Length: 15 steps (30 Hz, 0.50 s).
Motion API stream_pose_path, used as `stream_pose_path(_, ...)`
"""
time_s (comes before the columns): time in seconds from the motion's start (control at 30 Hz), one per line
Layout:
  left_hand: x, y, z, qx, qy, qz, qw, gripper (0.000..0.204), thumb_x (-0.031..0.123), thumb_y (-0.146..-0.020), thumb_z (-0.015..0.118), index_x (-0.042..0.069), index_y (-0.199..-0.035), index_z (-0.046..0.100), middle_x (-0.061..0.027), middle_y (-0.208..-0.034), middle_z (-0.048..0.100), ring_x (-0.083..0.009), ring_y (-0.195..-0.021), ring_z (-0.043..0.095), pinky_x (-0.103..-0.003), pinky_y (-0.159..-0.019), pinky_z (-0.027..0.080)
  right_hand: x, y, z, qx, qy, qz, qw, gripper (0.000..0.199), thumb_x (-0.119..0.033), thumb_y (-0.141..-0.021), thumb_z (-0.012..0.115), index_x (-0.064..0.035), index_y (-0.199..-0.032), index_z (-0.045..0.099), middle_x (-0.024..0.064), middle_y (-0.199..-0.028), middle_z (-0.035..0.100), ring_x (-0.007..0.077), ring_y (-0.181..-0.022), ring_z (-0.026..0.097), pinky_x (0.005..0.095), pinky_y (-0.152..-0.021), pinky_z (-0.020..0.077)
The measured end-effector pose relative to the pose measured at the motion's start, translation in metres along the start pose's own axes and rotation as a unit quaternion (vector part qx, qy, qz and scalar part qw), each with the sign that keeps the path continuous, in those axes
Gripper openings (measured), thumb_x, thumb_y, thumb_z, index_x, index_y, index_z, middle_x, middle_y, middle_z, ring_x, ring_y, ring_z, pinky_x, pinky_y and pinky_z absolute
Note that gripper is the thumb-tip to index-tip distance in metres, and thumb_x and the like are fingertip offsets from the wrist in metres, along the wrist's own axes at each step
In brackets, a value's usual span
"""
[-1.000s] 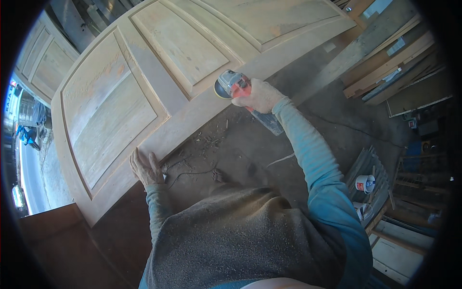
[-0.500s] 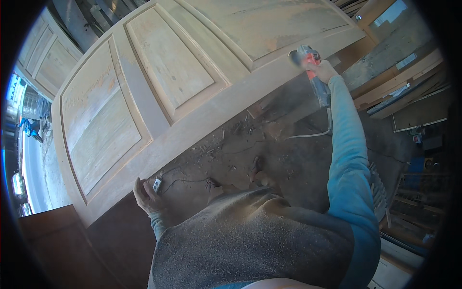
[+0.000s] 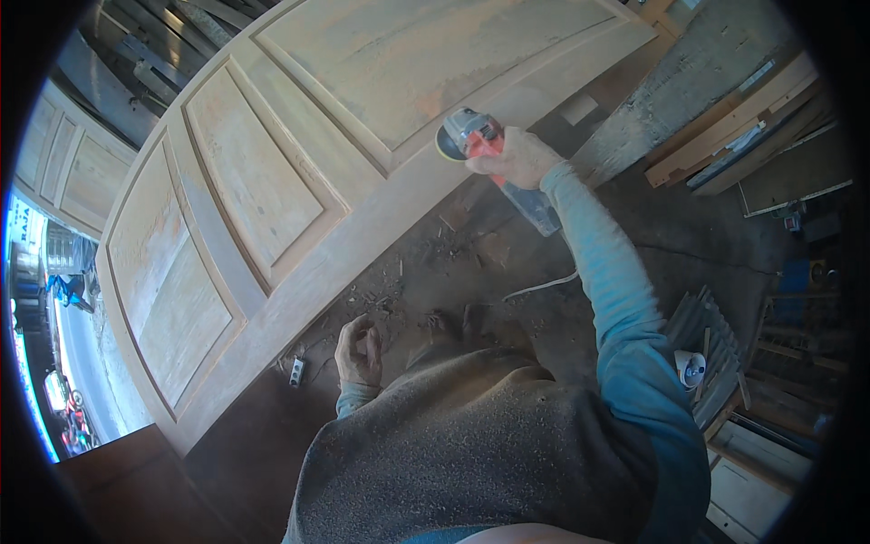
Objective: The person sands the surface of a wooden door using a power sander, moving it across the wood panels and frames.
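A large pale wooden panelled door point(image 3: 362, 240) lies in front of me, running from lower left to upper right. My right hand point(image 3: 526, 159) is wrapped round an angle grinder point(image 3: 473, 136) with a red and grey body. Its yellow-rimmed disc is at the door's near edge strip; I cannot tell whether it touches the wood. Nearer my body, my left hand point(image 3: 360, 352) hangs off the door's near edge, fingers loosely bent and apart, with nothing visible in it. Pale dust covers my right hand and apron point(image 3: 471, 444).
A pale cord point(image 3: 541, 286) trails below the grinder. On the debris-strewn floor lies a white power strip point(image 3: 297, 372). Another panelled door point(image 3: 80, 172) stands at far left. Planks point(image 3: 734, 122) are stacked at right, near corrugated sheets point(image 3: 711, 331) and a white round object point(image 3: 691, 369).
My right hand has brought the grinder leftward and closer along the door's near edge. My left hand has moved right, away from the edge, and its fingers are more bent.
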<state>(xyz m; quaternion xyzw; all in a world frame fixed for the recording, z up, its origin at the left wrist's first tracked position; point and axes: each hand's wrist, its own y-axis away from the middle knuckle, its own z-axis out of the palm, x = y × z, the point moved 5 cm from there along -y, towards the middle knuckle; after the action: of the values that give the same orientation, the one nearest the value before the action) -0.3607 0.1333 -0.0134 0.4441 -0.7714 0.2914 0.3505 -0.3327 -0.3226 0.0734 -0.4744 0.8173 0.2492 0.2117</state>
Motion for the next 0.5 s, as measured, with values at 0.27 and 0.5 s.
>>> stream_pose_path(0.27,-0.032,-0.007,0.004,-0.016,0.023,-0.025,0.999,0.022,0.011,-0.098,0.067,0.002,-0.118,0.067,-0.0167,-0.108,0.072,-0.0295,-0.098,0.073,-0.038,-0.087,0.058,0.072,-0.016,-0.052,0.072,-0.077,0.096,0.99,0.07,-0.056,-0.079,0.082,0.0055,-0.111,0.074,0.0174,-0.095,0.076,0.0272,-0.087,0.073,0.0376,-0.079,0.0551)
stream_pose_path(0.5,-0.004,-0.039,0.029,-0.114,0.037,0.03,0.992,0.024,0.012,-0.097,0.068,0.002,-0.119,0.068,-0.0169,-0.11,0.072,-0.03,-0.1,0.073,-0.039,-0.089,0.058,0.018,0.015,0.011,0.021,-0.007,0.014,1.0,0.082,-0.063,-0.074,0.08,0.0114,-0.108,0.072,0.0276,-0.105,0.075,0.0377,-0.102,0.074,0.0436,-0.089,0.0558)
